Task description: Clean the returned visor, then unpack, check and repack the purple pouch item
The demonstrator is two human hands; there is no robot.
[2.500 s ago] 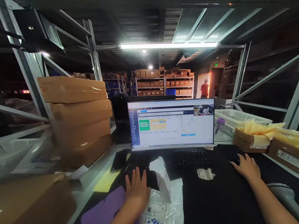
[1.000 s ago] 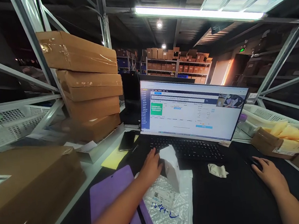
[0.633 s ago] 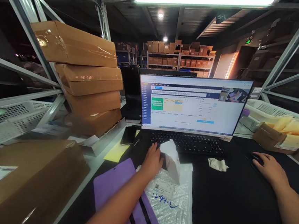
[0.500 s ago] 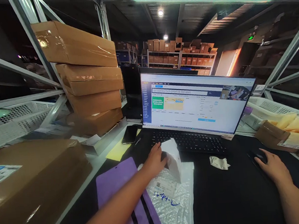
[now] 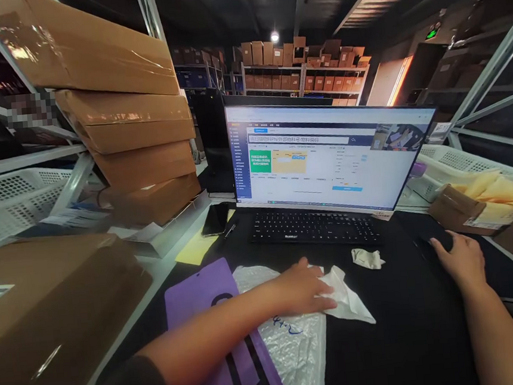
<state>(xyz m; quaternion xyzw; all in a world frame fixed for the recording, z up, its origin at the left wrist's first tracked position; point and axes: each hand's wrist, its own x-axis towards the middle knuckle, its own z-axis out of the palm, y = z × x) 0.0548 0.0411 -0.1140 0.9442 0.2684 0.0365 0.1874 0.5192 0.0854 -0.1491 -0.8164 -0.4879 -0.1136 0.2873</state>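
Observation:
My left hand (image 5: 307,287) reaches across a clear bubble-wrap mailer (image 5: 298,356) marked with blue handwriting. Its fingers are spread over the left part of a creased white paper (image 5: 347,299), which lies partly on the black desk. Under my left forearm is a purple bag (image 5: 198,299) with black straps or markings. Off to the right, my right hand (image 5: 462,258) rests curled over a black computer mouse (image 5: 441,242), which shows only in part.
Ahead stand a keyboard (image 5: 313,226) and a lit monitor (image 5: 300,176). A crumpled paper (image 5: 367,259) lies before the keyboard. A phone (image 5: 215,219) sits on yellow paper (image 5: 194,252). Stacked cartons (image 5: 133,119) and a large carton (image 5: 60,305) flank the left; an opened box (image 5: 458,209) stands right.
My left hand has swung right, and the white paper has shifted from the mailer towards the right and flattened. My right hand stays at the mouse. The view has tilted down slightly.

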